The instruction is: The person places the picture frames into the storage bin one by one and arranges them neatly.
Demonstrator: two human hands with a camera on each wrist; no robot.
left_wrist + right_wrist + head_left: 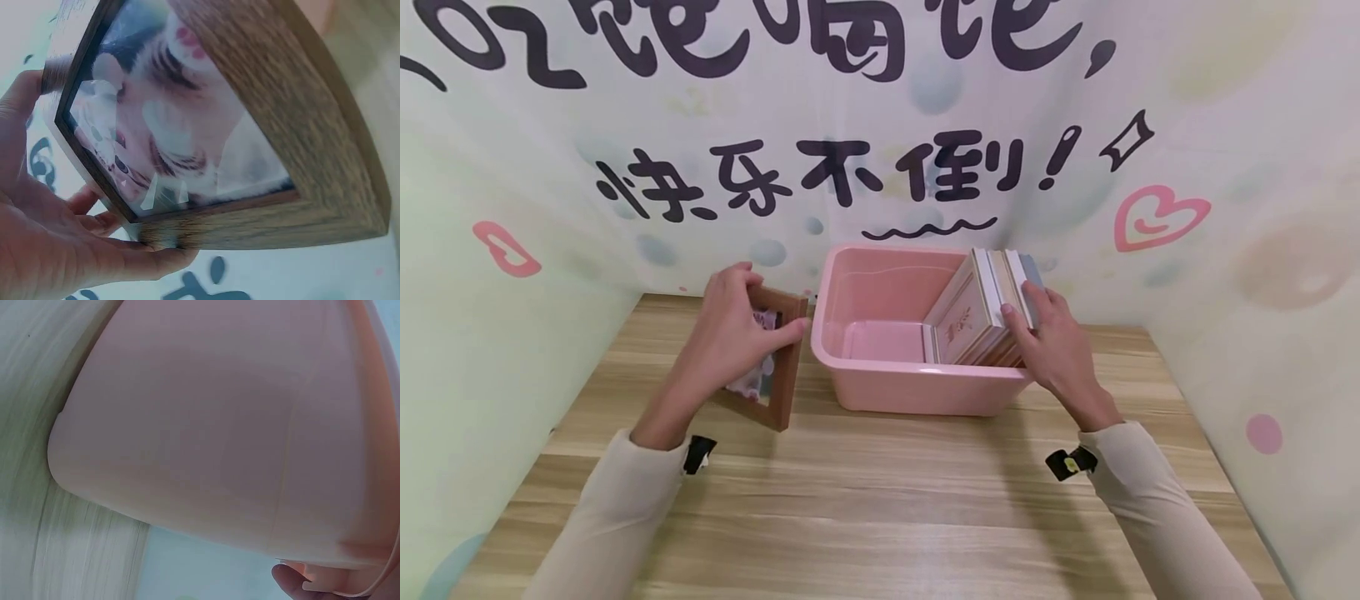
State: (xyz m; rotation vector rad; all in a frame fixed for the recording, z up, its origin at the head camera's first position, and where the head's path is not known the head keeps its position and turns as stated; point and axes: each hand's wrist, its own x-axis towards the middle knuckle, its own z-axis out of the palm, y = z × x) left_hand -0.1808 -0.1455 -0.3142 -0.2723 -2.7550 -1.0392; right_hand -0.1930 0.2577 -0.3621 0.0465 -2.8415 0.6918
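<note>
My left hand grips a brown wooden picture frame, thumb along one edge and fingers over its top. It stands tilted, left of a pink plastic bin. In the left wrist view, a photo of a pale furry animal shows behind the glass. Several picture frames stand side by side, leaning, in the bin's right end. With thumb and finger across their top edges, my right hand holds them at the bin's right rim. A fingertip shows just outside that rim in the right wrist view.
The bin's left part shows its bare pink floor. Beneath everything is a wood-grain table. A printed white curtain with black writing rises right behind the bin, with pale sides at left and right.
</note>
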